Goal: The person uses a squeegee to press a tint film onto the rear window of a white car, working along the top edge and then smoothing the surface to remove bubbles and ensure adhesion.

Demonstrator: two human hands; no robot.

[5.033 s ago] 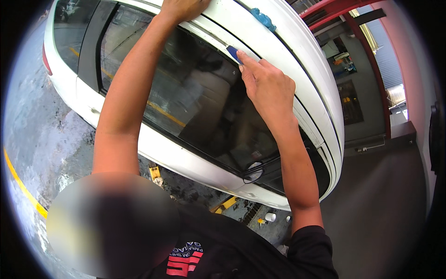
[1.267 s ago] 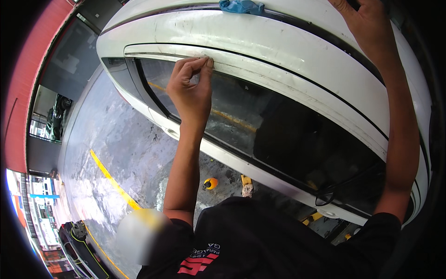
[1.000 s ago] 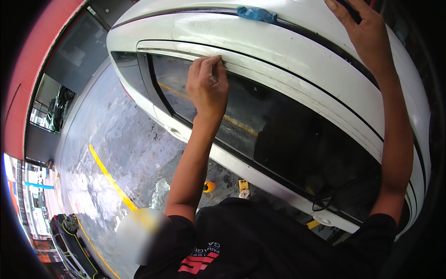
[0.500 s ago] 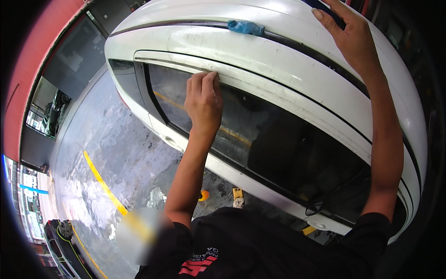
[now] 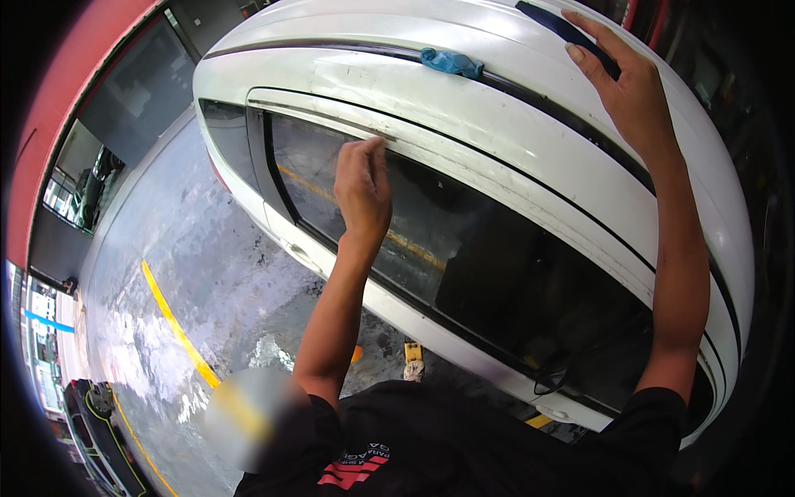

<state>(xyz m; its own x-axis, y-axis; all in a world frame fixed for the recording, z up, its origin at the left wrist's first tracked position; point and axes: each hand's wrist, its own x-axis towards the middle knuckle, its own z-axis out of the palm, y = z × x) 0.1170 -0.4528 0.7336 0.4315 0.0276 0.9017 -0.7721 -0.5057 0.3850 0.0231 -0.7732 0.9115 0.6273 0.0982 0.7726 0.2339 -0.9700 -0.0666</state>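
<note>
A white car point(image 5: 356, 73) fills the middle, its long roof side and dark side windows point(image 5: 513, 273) facing me. My left hand point(image 5: 363, 189) is closed, fingers bent together, just at the upper window edge beside the scuffed door frame point(image 5: 464, 170). Anything between its fingertips is hidden. Over the roof, my right hand point(image 5: 628, 91) grips a long dark blue block point(image 5: 571, 35), thumb on the near side and fingers on the far side. A crumpled blue glove or cloth point(image 5: 451, 63) lies on the black roof strip.
Grey stained floor point(image 5: 207, 273) with a yellow line point(image 5: 174, 319) lies to the left. Near my body are a yellow object point(image 5: 413, 352) and a small orange thing point(image 5: 356, 354) on the floor. A dark car point(image 5: 103, 439) stands lower left, below a red wall point(image 5: 62, 99).
My left hand has drawn slightly down from the door frame edge. The view has shifted a little, and more of the dark blue block shows in my right hand.
</note>
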